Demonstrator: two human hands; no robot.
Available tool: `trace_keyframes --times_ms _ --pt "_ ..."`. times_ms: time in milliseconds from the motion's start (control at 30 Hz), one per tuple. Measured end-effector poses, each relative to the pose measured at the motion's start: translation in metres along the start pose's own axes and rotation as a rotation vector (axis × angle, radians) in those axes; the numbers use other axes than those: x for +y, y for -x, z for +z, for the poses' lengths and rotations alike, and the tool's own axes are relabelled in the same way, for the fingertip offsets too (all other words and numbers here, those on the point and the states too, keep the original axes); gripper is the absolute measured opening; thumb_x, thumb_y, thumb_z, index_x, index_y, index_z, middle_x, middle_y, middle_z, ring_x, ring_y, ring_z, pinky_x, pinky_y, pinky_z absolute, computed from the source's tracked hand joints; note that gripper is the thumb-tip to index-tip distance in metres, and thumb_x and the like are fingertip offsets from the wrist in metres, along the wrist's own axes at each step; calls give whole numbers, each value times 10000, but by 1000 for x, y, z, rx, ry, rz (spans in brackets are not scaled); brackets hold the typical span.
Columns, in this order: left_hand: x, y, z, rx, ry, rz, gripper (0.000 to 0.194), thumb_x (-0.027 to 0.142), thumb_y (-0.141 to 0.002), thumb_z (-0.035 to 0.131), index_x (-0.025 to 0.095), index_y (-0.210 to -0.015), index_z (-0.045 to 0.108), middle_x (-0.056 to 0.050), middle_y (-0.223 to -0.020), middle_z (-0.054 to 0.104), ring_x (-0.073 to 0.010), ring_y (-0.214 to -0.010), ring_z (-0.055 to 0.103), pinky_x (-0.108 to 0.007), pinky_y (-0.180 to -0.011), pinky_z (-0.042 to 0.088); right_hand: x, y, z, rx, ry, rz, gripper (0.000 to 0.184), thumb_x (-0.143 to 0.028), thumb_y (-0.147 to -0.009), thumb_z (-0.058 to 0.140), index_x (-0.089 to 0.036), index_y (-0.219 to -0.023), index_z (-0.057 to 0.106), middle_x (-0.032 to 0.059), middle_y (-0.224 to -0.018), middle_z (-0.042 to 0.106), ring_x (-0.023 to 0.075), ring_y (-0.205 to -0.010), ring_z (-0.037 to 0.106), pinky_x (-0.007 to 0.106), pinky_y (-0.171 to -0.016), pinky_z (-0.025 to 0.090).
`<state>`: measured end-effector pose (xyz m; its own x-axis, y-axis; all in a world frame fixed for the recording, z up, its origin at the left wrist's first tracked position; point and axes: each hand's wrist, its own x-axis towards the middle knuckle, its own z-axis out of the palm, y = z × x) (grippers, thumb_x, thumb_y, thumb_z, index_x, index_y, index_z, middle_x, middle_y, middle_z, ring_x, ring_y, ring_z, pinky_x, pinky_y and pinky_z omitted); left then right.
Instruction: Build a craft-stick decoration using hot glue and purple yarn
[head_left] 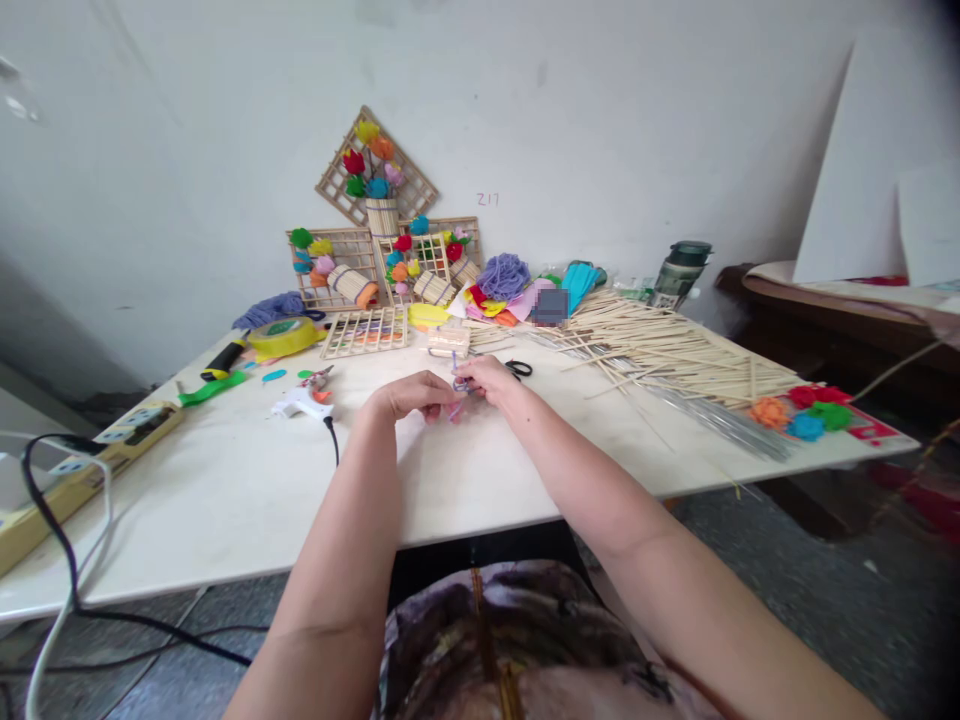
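Note:
Both my hands meet over the middle of the white table [225,500]. My left hand [412,393] is closed, its fingers pinching a small purple piece of yarn or felt [456,408]. My right hand [489,377] is closed too, pinching the same purple piece from the right. Just beyond my right hand lie black-handled scissors [517,369]. A white glue gun [304,403] lies to the left of my left hand, its black cord trailing toward me.
A heap of thin wooden sticks [660,345] covers the right side. Stick lattices with felt flowers [379,190] lean on the wall. Yellow tape roll [285,337], purple pompom [502,275], loose flowers [802,412], a power strip [112,445] at left, a dark bottle [679,272].

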<state>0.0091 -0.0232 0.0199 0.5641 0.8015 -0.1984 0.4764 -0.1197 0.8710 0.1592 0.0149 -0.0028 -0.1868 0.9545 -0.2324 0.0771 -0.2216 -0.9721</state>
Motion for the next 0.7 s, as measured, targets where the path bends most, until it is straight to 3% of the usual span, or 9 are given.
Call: trace_keyframes --times_ms 67,200,267,367,467,700 --pt "-1 2 -3 106 56 52 349 442 -697 641 99 -671 700 -77 -621 657 -74 -425 456 -223 -468 355 0 1 -1 -5 8 -3 96 -101 -729 586 -123 -641 552 -32 -479 535 42 -374 387 186 -391 233" --pt "-12 -6 -5 591 237 -15 275 376 -689 656 111 -633 612 -67 -682 657 -66 -432 464 -216 -452 378 -1 1 -3 -54 27 -10 99 -116 -733 590 -113 -641 554 -30 -495 536 18 -348 293 189 -374 162" --pt "-17 -13 -2 684 339 -62 209 302 -671 686 118 -703 592 -58 -739 661 -65 -443 492 -204 -444 385 0 0 -4 -80 26 -13 85 -115 -738 585 -110 -657 562 -29 -500 538 14 -344 268 189 -372 141" --pt "-21 -23 4 510 554 -78 235 164 -651 692 121 -859 592 -54 -762 660 -75 -468 537 -205 -480 442 1 -2 -5 -96 16 -26 72 -105 -750 561 -115 -679 566 -33 -499 536 16 -345 275 184 -372 149" --pt "-20 -28 9 363 657 -73 267 69 -641 677 110 -891 593 -40 -717 645 -61 -466 537 -186 -498 463 2 -3 -5 -112 21 -34 73 -109 -753 557 -120 -682 561 -45 -484 520 15 -338 267 182 -370 146" --pt "-20 -32 10 347 617 -141 117 14 -659 623 91 -748 617 4 -537 565 -40 -383 462 -155 -415 401 -2 2 -5 -108 81 -7 88 -115 -761 567 -122 -673 564 -49 -452 503 20 -327 265 184 -365 144"
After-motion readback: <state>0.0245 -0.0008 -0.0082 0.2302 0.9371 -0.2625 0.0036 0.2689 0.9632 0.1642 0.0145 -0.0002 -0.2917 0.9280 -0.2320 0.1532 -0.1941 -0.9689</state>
